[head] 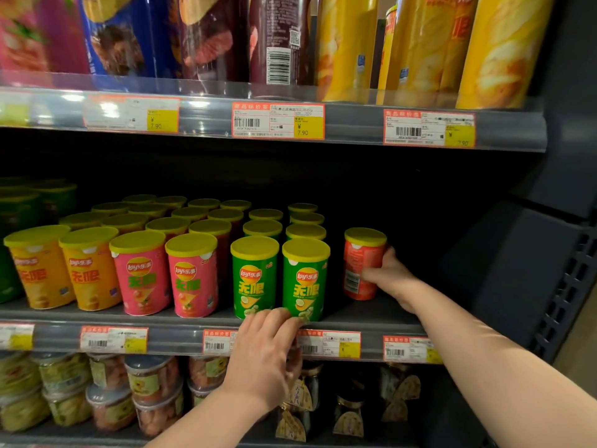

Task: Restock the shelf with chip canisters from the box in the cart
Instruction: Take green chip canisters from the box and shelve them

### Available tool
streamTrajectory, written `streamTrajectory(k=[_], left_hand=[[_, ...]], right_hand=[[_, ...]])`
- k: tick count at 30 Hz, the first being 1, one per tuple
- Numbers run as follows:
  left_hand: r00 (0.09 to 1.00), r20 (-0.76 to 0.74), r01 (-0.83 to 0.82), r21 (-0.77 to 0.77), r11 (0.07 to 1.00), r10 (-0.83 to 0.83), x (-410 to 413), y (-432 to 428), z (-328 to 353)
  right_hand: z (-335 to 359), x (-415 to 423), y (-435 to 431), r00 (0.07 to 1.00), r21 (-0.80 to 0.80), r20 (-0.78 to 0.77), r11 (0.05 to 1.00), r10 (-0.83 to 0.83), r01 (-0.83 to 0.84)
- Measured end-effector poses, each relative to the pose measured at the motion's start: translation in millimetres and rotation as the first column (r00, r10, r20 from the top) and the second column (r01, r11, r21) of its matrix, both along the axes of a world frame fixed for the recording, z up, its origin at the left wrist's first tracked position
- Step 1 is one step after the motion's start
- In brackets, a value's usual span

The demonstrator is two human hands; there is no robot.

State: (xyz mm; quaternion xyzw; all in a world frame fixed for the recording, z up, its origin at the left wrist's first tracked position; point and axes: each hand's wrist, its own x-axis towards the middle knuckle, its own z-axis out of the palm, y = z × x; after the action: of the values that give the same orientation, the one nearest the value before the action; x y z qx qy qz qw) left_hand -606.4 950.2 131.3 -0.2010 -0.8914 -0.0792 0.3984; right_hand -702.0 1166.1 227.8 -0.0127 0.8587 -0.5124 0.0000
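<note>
Red canister [363, 265], yellow lid, stands upright on the middle shelf [371, 313], to the right of the stocked rows and set back from the front edge. A dark gap separates it from the nearest green row.

Right hand [392, 276] is clamped on it from the right side: thumb across the front near the barcode, fingers round the back.

Left hand [265, 350] reaches up over the shelf lip. Its fingertips lie against the foot of the two front green canisters [305, 279]. We see it gripping nothing; the fingers are only lightly bent.

The two hands are well apart.

Left of the green rows we note pink canisters [192, 276], then orange canisters [87, 270], all upright in files running back into the dark.

Price tags [277, 121] line the shelf edges. Tall cans [345, 46] stand on the shelf above. Clear tubs [151, 386] are stacked on the one below, with small dark packets to their right; detail there is too dim to read.
</note>
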Motion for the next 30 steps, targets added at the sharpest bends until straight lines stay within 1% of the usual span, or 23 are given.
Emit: streamTrajectory(k=[3,6,8,10,12,15,17,20,23,26,30], left_hand=[[1.000,0.007,-0.020,-0.011,1.000,0.020,1.0,0.7,0.5],[1.000,0.004,-0.031,-0.019,0.999,0.031,1.7,1.6,0.0],[1.000,0.002,-0.031,-0.013,0.999,0.031,1.4,2.1,-0.6],[0.999,-0.002,-0.034,-0.004,0.999,0.034,0.4,2.4,-2.1],[0.999,-0.013,-0.039,0.007,0.999,0.040,-0.5,2.6,-3.8],[0.999,-0.025,-0.040,0.020,0.999,0.040,-0.5,3.0,-3.7],[0.999,-0.013,-0.039,0.031,0.999,0.039,-0.3,3.6,-2.9],[0.999,-0.011,-0.043,0.034,0.998,0.043,0.1,3.6,-3.5],[0.999,-0.008,-0.034,0.034,0.999,0.035,0.8,3.0,-3.1],[0.999,0.007,-0.046,0.020,0.999,0.045,1.6,3.1,-2.0],[0.998,0.014,-0.054,0.019,0.998,0.053,1.8,3.2,-2.5]], right_hand=[[-2.1,-7.2,-1.3,0.999,0.027,-0.033,1.000,-0.005,0.006],[-5.6,-12.5,-1.2,0.999,0.009,0.000,0.999,0.043,-0.043],[-7.8,-15.7,1.5,0.997,0.024,0.014,0.997,0.075,-0.076],[-10.3,-20.6,2.4,0.998,0.059,-0.013,0.996,0.063,-0.062],[-11.7,-24.2,0.9,0.999,0.053,-0.034,0.998,0.040,-0.038],[-14.9,-30.1,2.2,0.995,0.018,0.023,0.995,0.098,-0.098],[-15.5,-33.3,3.7,0.992,0.042,0.030,0.992,0.120,-0.121],[-16.3,-37.1,0.6,0.996,0.069,-0.026,0.994,0.090,-0.088],[-18.1,-40.1,-3.9,0.996,0.032,-0.027,0.996,0.090,-0.089],[-17.0,-46.6,-6.5,0.998,0.006,-0.034,0.999,0.045,-0.045],[-14.1,-54.7,-11.8,1.000,0.027,-0.024,1.000,0.015,-0.014]])
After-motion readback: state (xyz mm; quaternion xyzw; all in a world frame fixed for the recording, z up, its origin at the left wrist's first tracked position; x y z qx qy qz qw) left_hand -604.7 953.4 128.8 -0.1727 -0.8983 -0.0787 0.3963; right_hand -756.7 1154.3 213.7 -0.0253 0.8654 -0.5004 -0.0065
